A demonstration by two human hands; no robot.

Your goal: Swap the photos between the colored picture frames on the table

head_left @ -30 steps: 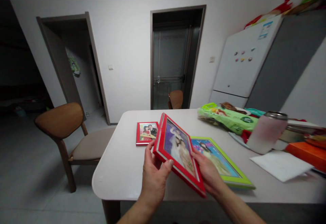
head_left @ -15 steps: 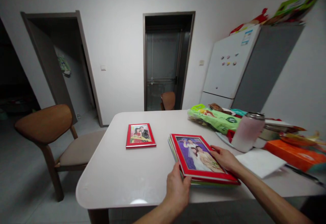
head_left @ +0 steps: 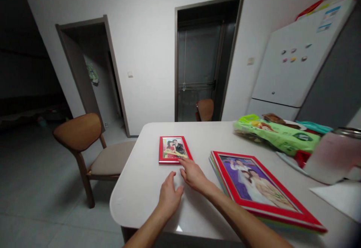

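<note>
A small red picture frame (head_left: 161,151) with a drawn couple in it lies flat on the white table (head_left: 135,187). My right hand (head_left: 194,174) reaches to its near right corner, fingers stretched out; the fingertips overlap the frame's near edge, and I cannot tell whether they touch it. Just in front of the small frame, my left hand (head_left: 170,196) hovers with thumb and fingers apart, holding nothing. To the right, a larger red picture frame (head_left: 229,180) showing a wedding couple rests on top of a stack with green edges.
On the table's right are a green plastic package (head_left: 278,133), a pinkish jar (head_left: 332,157) with a metal rim and a white sheet (head_left: 340,199). A wooden chair (head_left: 80,131) stands left, another chair (head_left: 205,109) behind the table. A white fridge (head_left: 293,75) is at the right.
Both hands have let go of the large frame on the stack and moved left to the small frame. The view has turned, so things appear shifted to the right.
</note>
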